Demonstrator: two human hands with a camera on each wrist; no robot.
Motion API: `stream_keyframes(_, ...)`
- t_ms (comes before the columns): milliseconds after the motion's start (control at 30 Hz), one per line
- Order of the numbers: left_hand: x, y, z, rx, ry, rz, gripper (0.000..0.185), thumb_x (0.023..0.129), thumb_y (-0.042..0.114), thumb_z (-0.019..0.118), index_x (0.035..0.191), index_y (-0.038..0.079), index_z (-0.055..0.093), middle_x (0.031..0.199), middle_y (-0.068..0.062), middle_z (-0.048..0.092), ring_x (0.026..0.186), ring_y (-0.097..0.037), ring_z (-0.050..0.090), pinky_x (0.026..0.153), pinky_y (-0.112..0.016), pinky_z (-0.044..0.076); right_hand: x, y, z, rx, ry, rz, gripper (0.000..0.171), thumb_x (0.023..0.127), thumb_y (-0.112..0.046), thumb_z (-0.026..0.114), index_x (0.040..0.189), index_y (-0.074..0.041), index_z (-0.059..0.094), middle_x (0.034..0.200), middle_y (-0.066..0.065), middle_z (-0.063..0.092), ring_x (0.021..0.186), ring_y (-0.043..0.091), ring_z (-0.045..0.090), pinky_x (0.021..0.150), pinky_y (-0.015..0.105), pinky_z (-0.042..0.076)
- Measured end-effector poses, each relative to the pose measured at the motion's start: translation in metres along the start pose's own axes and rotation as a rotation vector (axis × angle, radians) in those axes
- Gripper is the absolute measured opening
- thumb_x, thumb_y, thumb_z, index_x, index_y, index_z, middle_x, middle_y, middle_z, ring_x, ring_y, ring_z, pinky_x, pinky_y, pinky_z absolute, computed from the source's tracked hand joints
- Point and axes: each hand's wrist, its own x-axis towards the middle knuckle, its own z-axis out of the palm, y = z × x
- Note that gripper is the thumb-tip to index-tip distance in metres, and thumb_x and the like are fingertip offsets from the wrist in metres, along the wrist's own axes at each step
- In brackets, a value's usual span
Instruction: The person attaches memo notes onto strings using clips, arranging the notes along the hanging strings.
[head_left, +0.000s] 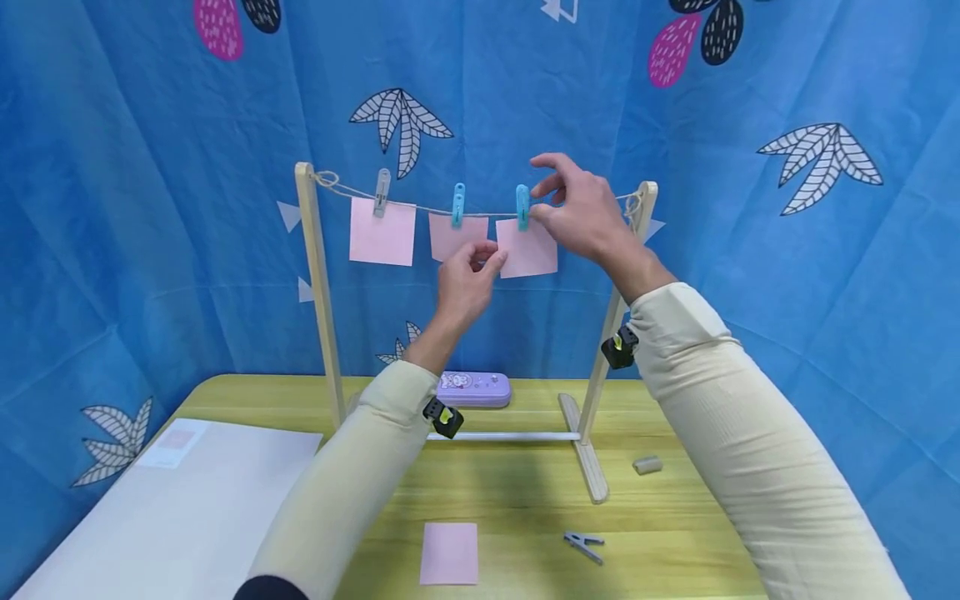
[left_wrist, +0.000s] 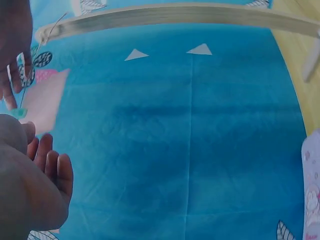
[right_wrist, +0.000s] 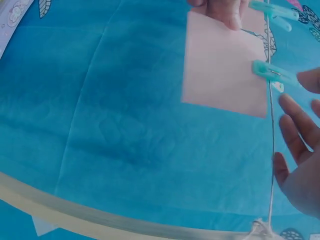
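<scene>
A pink paper square (head_left: 527,250) hangs from the string (head_left: 427,209), with a blue clothespin (head_left: 522,207) at its top edge. My left hand (head_left: 467,282) pinches this paper's left edge; in the right wrist view the thumb lies over the paper (right_wrist: 225,65). Beside the clothespin (right_wrist: 272,71), my right hand (head_left: 581,208) has its fingers spread and bent, with a small gap between thumb and clip in the right wrist view. Farther left hang a second pink square (head_left: 448,237) under a blue clothespin (head_left: 458,204) and a third (head_left: 381,233) under a grey clothespin (head_left: 382,192).
Wooden posts (head_left: 321,292) hold the string. On the table (head_left: 510,492) lie a pink square (head_left: 449,554), a grey clothespin (head_left: 583,546), a small grey cylindrical piece (head_left: 647,465) and a purple pencil case (head_left: 480,390). A white board (head_left: 202,508) covers the left side.
</scene>
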Motion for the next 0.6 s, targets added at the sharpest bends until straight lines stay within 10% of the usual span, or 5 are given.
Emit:
stream_keyframes(333, -0.027, -0.013, -0.011, 0.141, 0.047, 0.141, 0.030, 0.094, 0.033, 0.062, 0.115, 0.012, 0.061, 0.107, -0.004, 0.068, 0.085, -0.015, 0.058, 0.070, -0.027, 0.048, -0.022, 0.014, 0.009, 0.020, 0.234, -0.131, 0.048, 0.088, -0.014, 0.055, 0.135, -0.017, 0.052, 0.123, 0.009, 0.064, 0.109, 0.025, 0.055, 0.094, 0.043, 0.044)
stream_keyframes(600, -0.053, -0.023, -0.027, 0.218, 0.053, 0.233, 0.023, 0.095, 0.030, 0.060, 0.108, 0.011, 0.061, 0.099, -0.005, 0.068, 0.083, -0.019, 0.061, 0.076, -0.034, 0.052, -0.051, 0.025, 0.026, 0.038, 0.170, -0.161, 0.049, 0.089, -0.016, 0.057, 0.138, -0.015, 0.050, 0.128, 0.011, 0.061, 0.112, 0.028, 0.054, 0.095, 0.049, 0.044)
